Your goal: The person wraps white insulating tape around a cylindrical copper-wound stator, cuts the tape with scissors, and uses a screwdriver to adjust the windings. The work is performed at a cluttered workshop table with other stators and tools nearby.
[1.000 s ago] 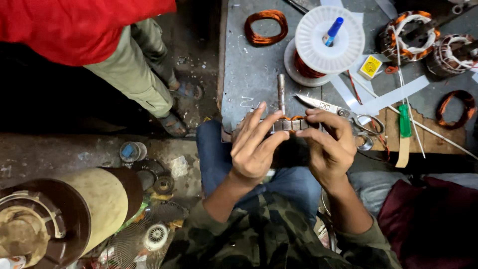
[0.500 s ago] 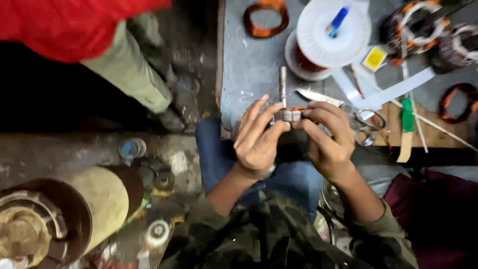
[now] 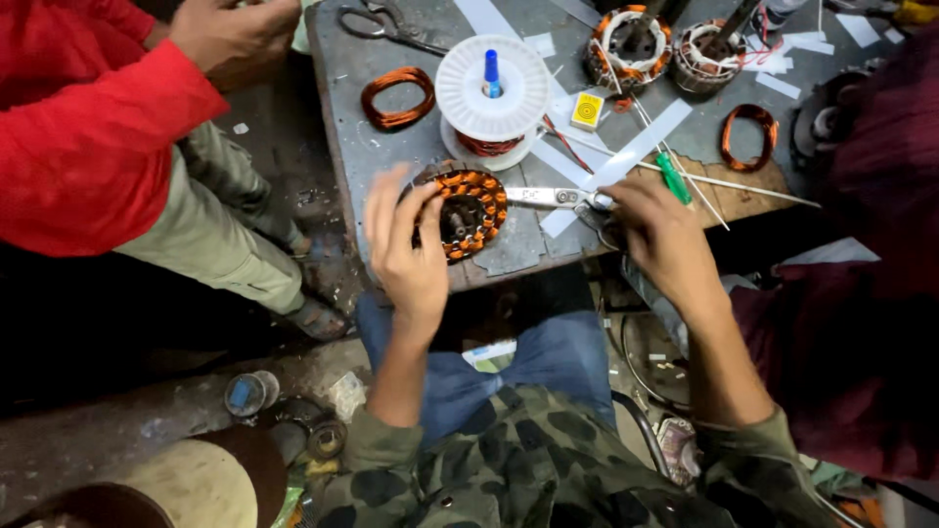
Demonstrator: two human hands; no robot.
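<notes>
Grey metal worktable (image 3: 391, 147) fills the upper middle, scratched and littered w/ white paper strips. At left a second person in a red sleeve (image 3: 88, 147) and khaki trousers stands beside the table edge; a dark maroon garment (image 3: 861, 293) covers the right side. Wearer's camo sleeves and blue jeans sit at bottom centre. On the table, a white plastic spool (image 3: 489, 93) w/ a blue core stands behind the work, copper wire coil (image 3: 396, 98) just left of it, two more wound stators (image 3: 626, 44) at the far edge, another copper loop (image 3: 748, 137) to the right, black-handled scissors (image 3: 391, 24) top left. Near the front edge lies the round motor stator (image 3: 469, 210), copper windings showing around its ring. Left hand (image 3: 406, 249) rests on the stator's left rim, fingers spread and curled over it. Right hand (image 3: 660, 240) is closed round the handles of metal scissors (image 3: 553, 198), blades pointing left, tips touching the stator's right side. Green-handled screwdriver (image 3: 673, 178) lies just beyond the right hand; small yellow box (image 3: 587, 110) sits near the spool.
</notes>
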